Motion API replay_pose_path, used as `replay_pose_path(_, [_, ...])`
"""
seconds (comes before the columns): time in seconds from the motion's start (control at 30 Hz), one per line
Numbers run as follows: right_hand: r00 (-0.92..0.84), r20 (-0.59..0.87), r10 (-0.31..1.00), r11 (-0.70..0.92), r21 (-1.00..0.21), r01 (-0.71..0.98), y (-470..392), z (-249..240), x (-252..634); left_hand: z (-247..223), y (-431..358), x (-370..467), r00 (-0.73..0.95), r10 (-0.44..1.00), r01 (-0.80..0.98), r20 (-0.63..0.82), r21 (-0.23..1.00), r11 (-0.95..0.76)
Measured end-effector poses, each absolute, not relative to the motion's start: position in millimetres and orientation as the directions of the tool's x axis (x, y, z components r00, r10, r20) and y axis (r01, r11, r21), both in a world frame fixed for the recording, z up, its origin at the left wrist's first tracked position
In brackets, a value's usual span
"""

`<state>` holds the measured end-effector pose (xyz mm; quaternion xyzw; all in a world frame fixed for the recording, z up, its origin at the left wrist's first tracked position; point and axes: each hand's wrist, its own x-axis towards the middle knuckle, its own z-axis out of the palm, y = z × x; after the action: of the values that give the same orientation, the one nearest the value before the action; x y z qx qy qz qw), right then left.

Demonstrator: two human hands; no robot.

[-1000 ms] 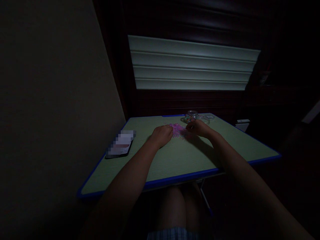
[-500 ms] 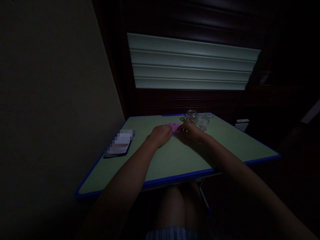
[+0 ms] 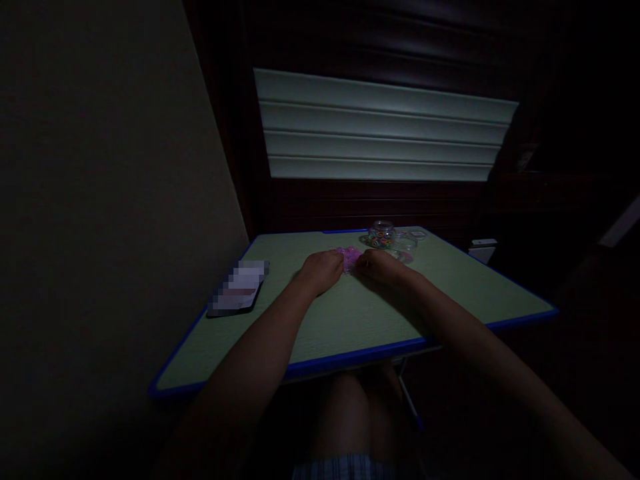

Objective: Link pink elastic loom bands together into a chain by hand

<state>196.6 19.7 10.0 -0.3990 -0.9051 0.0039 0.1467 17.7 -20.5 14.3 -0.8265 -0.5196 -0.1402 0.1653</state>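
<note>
A small, shiny pink-purple bundle [image 3: 351, 259], crinkled like thin plastic, lies between my hands on the light green table [image 3: 345, 327]. In the dim light its exact kind is unclear. My left hand [image 3: 323, 272] is closed on the bundle's left edge, with the fingertips partly hidden. On the other side, my right hand [image 3: 383, 268] has its fingers curled together at the right edge. Just beyond it stands a clear jar [image 3: 383, 235] holding many small coloured rings. Beside the jar is a second clear container [image 3: 406, 243], with something pink near its base.
A dark-edged flat object [image 3: 239, 288], blurred out on top, lies at the table's left side. Blue edging [image 3: 360, 353] borders the tabletop. A wall rises close on the left, and a dark wooden panel with pale slats [image 3: 385, 130] stands behind.
My right hand has come down slightly, and its fingers have curled in at the bundle's right edge. More of the pink bundle shows between the hands. My left hand stays in place.
</note>
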Motion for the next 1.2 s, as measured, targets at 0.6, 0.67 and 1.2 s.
replay_pose_path(0.6, [-0.59,0.313,0.744,0.638,-0.071,0.767,18.5,7.7,196.4,11.9,-17.5,17.2,0.435,0.807,0.899,0.398,-0.148,-0.412])
replay_pose_path(0.67, [-0.575,0.311,0.757,0.624,-0.082,0.777,19.5,8.2,197.7,11.4,-16.8,16.8,0.444,0.798,0.895,0.406,-0.152,-0.42])
replay_pose_path(1.2, [-0.606,0.304,0.735,0.656,-0.094,0.749,15.4,6.8,193.8,8.5,-14.3,14.1,0.468,0.777,0.882,0.421,-0.161,-0.443])
